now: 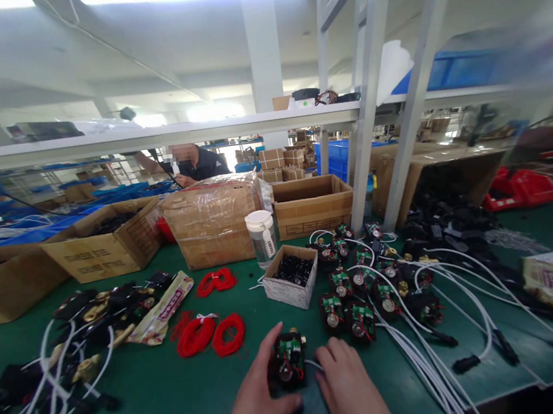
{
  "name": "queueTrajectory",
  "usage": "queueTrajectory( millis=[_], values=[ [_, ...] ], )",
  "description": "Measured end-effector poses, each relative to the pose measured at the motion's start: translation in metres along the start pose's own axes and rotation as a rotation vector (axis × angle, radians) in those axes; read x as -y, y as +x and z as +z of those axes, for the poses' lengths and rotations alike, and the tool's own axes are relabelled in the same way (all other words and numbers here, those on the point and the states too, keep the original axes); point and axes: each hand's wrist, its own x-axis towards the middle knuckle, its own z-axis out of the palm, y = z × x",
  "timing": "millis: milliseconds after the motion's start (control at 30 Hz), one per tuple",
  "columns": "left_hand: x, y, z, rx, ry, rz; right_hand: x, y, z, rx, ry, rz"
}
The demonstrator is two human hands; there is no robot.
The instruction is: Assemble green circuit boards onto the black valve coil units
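The black valve module (288, 360), with a green circuit board on its face and a brass fitting at its top, stands on the green counter (169, 401) with its long axis running away from the person. The left hand (260, 404) lies against the module's left side, thumb and forefinger partly closed around it. The right hand (346, 383) lies just right of the module, fingers curled, fingertips near its white cable; a firm grip cannot be confirmed. Both hands are about equally near. Beyond and right of the module lies a cluster of like modules (362, 290) with white leads. Beyond the module stands a small open box (290, 276) of black parts. Left of the module lie red wire coils (212, 336).
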Motion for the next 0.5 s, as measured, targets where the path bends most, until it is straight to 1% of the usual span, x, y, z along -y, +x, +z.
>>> queueTrajectory(
  millis=[100,167,233,300,367,500],
  values=[
    [0.0,0.003,0.009,-0.096,0.051,0.013,0.005,0.004,0.004,-0.003,-0.085,0.032],
    [0.004,0.003,0.012,-0.12,0.058,-0.006,0.006,0.005,0.002,0.003,-0.111,0.034],
    [0.008,0.002,0.014,-0.149,0.04,-0.013,0.005,0.004,-0.005,0.043,-0.11,0.042],
    [0.009,0.002,0.016,-0.18,0.011,-0.015,0.002,0.002,-0.013,0.111,-0.1,0.047],
    [0.006,0.005,0.02,-0.186,0.009,-0.021,-0.003,0.001,-0.022,0.155,-0.099,0.051],
    [-0.009,0.014,0.035,-0.142,0.052,-0.028,-0.016,-0.003,-0.04,0.193,-0.069,0.118]
  ],
)
